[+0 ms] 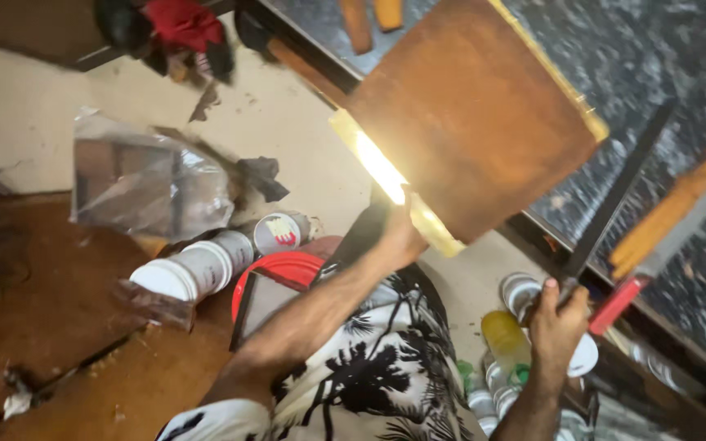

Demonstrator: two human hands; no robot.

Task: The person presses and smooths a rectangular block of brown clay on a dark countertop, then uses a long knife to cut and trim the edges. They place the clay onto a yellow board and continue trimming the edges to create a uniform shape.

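Note:
My left hand [404, 233] grips the lower edge of a large brown board [467, 114] and holds it up at a tilt. Along that edge runs a pale yellow strip [382, 171] that catches a bright glare. My right hand [557, 320] is closed around the lower end of a long, thin dark bar [614, 196], which slants up to the right over a dark marbled surface [655, 49]. Black-and-white palm-print fabric [377, 367] fills the bottom middle between my arms.
A row of white-lidded tubs [198, 269] and a red lid [283, 268] lie left of my left arm. A crumpled clear plastic bag [149, 184] sits above them. A yellow bottle [504, 335], small jars and a red-handled tool [614, 306] crowd my right hand. Wooden planks [42, 310] lie lower left.

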